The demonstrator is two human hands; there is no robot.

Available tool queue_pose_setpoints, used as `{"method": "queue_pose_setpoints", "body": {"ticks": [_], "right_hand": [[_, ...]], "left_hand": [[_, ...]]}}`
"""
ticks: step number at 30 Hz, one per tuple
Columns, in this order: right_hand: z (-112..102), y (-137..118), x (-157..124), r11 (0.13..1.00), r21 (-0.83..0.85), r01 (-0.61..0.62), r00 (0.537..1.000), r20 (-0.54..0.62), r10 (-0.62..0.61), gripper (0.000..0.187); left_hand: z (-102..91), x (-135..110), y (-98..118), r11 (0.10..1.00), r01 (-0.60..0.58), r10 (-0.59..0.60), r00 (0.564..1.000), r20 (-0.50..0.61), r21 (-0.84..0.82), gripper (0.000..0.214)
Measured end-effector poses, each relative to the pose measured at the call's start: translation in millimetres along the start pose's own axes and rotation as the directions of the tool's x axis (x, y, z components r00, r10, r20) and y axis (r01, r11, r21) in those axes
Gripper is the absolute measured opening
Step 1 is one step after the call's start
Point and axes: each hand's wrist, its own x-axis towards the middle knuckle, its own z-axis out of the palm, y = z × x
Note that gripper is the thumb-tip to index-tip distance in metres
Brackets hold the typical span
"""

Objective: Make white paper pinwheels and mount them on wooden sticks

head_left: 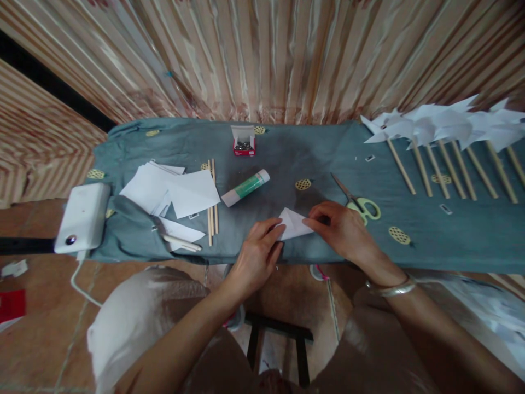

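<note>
As left hand [255,256] holds paper [293,224], right hand [339,229] pinches it.

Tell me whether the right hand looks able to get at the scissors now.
Probably yes: the scissors lie close beside the right hand with nothing seen on top, though that hand would likely have to let go of the folded paper first.

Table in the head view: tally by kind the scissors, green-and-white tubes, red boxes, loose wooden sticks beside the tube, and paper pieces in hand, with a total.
Scissors: 1
Green-and-white tube: 1
Red box: 1
Loose wooden sticks: 2
Paper piece between left hand and right hand: 1
Total: 6
</note>
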Motion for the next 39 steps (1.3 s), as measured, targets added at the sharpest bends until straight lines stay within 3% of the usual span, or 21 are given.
{"method": "queue_pose_setpoints", "body": {"ticks": [5, 10, 13, 39], "right_hand": [[1, 1, 0, 1.0, 0.013, 0.012, 1.0, -0.01, -0.012, 0.017], [1, 2, -1, 0.999, 0.014, 0.034, 0.999, -0.013, -0.034, 0.02], [2, 2, -1, 0.999, 0.009, 0.035, 0.999, -0.017, -0.035, 0.02], [1, 0, 0, 1.0, -0.021, 0.023, 1.0, -0.017, -0.024, 0.019]], "left_hand": [[-3.8, 2, 5, 0.989, -0.016, 0.01, 0.999, 0.043, 0.146, 0.034], [0.0, 2, 12, 0.923, -0.214, 0.177, 0.974, 0.139, 0.321, 0.044], [5.5, 0, 13, 0.903, -0.254, 0.2, 0.962, 0.185, 0.346, 0.047], [8.6, -4, 11, 0.91, -0.204, 0.128, 0.966, 0.224, 0.362, 0.05]]}}
